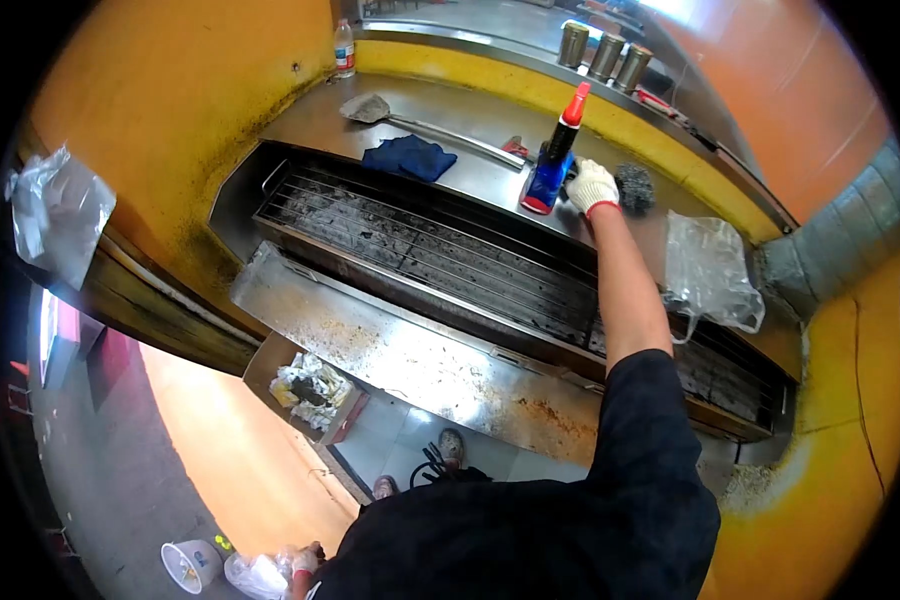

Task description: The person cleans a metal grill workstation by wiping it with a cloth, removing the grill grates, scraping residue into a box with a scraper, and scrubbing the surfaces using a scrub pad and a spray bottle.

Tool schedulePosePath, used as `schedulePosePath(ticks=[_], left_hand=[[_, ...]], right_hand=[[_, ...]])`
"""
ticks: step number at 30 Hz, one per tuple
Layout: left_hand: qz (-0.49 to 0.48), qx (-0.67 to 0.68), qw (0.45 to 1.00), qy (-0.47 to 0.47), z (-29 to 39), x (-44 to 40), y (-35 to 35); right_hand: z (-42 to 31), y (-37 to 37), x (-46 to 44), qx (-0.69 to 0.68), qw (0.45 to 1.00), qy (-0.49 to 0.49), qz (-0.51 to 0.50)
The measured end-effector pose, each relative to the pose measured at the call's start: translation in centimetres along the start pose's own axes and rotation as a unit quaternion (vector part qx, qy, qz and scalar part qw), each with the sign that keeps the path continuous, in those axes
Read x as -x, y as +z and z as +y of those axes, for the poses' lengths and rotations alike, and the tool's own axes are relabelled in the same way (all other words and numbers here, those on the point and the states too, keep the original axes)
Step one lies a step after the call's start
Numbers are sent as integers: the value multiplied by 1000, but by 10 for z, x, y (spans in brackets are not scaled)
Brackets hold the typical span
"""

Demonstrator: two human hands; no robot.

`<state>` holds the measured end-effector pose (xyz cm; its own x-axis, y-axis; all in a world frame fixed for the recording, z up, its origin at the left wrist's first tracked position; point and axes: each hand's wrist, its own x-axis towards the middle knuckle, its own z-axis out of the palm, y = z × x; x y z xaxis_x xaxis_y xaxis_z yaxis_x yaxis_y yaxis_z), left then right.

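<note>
My right hand [592, 187], in a white glove with a red cuff, reaches over the grill [430, 245] to the back counter. Its fingers are bent around something dark that I cannot make out, close beside a blue bottle [550, 180] with a red nozzle. Grey steel wool [635, 187] lies just right of the hand. My left hand [307, 560], gloved too, is low at the left near a white plastic bag [258, 575]; its fingers are too small and unclear to read. A dark blue cloth [410, 157] lies behind the grill.
A long-handled scraper [430, 128] lies on the counter. Three metal canisters [604, 57] stand on the ledge. A clear plastic bag [710, 268] covers the grill's right part. An open box of waste [270, 375] and a white bucket [191, 565] are lower left. A duct [840, 225] is at right.
</note>
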<state>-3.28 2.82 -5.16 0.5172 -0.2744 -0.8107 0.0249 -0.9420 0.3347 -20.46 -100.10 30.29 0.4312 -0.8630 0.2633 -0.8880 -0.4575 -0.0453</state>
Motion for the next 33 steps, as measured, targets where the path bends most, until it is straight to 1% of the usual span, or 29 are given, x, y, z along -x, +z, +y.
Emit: schedulePosePath(ticks=[2,3,4,6,7,9,10,13,14,15,16,18,19,20,22,23,24,25,27,28,29,30,31,32,33], left_hand=[[51,-54,997,-19,6,24,19],[61,-29,995,-77,15,31,31],[74,-3,988,-135,24,38,43],[35,108,978,-175,35,51,61],[39,110,977,-177,40,52,64],[7,210,965,-157,42,51,72],[13,204,966,-160,45,51,74],[37,151,972,-178,81,50,67],[38,151,972,-174,88,50,66],[25,213,964,-154,77,32,70],[28,212,966,-145,73,21,74],[39,351,930,-99,77,7,74],[39,292,953,-74,77,6,70],[45,207,976,-42,94,11,64],[43,103,993,29,111,23,62],[37,69,995,54,131,41,60],[33,28,997,60,130,44,63],[30,-14,997,68,130,47,66],[42,-160,982,88,85,-7,86],[17,-134,987,86,95,2,93],[-7,-107,991,83,103,11,99],[-94,-78,991,60,102,0,98],[-94,-112,975,166,92,-3,98],[-101,-93,976,171,87,-9,101],[-119,-34,981,151,82,-13,105]], right_hand=[[-2,4,-18,43,996,-21,-71],[-6,-5,-17,52,994,-24,-93],[-9,-18,-17,40,989,-23,-140],[-12,-28,-21,60,986,-40,-149],[-8,-23,-27,56,986,-43,-149],[8,-8,-41,65,995,-59,-40],[20,-4,-49,68,994,-85,9],[58,0,-68,69,986,-105,111],[66,-12,-61,69,986,-100,116],[73,-30,-51,48,989,-65,125],[79,-45,-38,26,990,-29,135],[104,-69,-1,-42,981,35,184],[122,-68,20,-70,969,59,229],[141,-64,45,-95,954,83,273],[176,-54,120,-172,915,98,352],[179,-58,168,-408,863,135,267],[173,-63,218,-615,751,170,170],[167,-57,259,-684,699,182,101],[155,-45,339,-783,575,233,-36],[142,-21,372,-833,491,252,-41],[132,-21,411,-828,469,302,-63],[134,-1,444,-840,451,293,-78],[132,-4,482,-829,475,288,-70],[138,-4,527,-794,535,282,-62],[146,-5,573,-790,546,276,-34]])
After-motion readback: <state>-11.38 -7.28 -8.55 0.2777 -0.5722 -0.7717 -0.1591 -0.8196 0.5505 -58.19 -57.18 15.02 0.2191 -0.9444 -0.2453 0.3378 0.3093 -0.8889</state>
